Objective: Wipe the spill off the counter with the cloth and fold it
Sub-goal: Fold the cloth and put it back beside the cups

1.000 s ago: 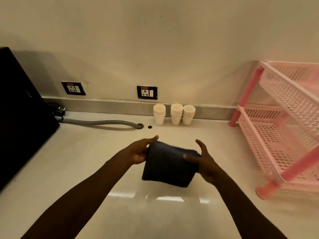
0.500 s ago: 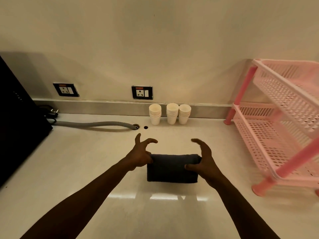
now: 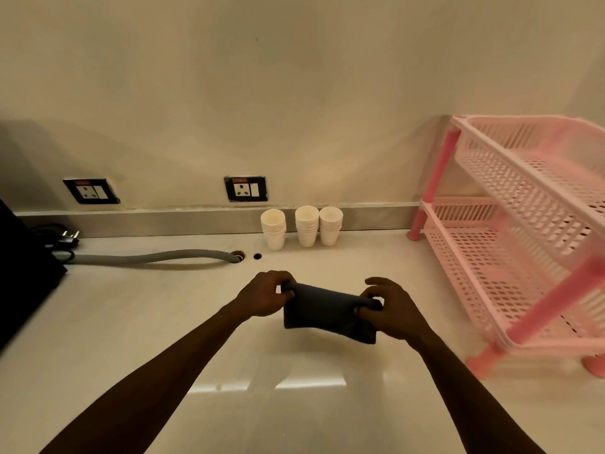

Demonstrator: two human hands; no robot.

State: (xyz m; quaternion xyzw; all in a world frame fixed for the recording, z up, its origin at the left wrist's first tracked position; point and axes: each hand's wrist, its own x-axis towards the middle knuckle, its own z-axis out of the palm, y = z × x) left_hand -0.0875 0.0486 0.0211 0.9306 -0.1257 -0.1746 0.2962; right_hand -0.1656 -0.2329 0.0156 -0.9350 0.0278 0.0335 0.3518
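Observation:
A dark folded cloth (image 3: 324, 314) hangs in a small rectangle just above the pale counter (image 3: 163, 322), held by its top corners. My left hand (image 3: 266, 296) pinches the top left corner. My right hand (image 3: 391, 311) grips the top right corner, which sits a little lower, so the cloth tilts down to the right. No spill shows on the glossy counter around the cloth.
Three stacks of white paper cups (image 3: 302, 226) stand against the back wall. A pink two-tier rack (image 3: 523, 244) fills the right side. A grey hose (image 3: 147, 257) runs to a hole in the counter, and a black appliance (image 3: 23, 273) stands at the left.
Half a second ago the folded cloth lay flat on the counter under my spread fingers. Both hands have closed on its far corners and lifted it.

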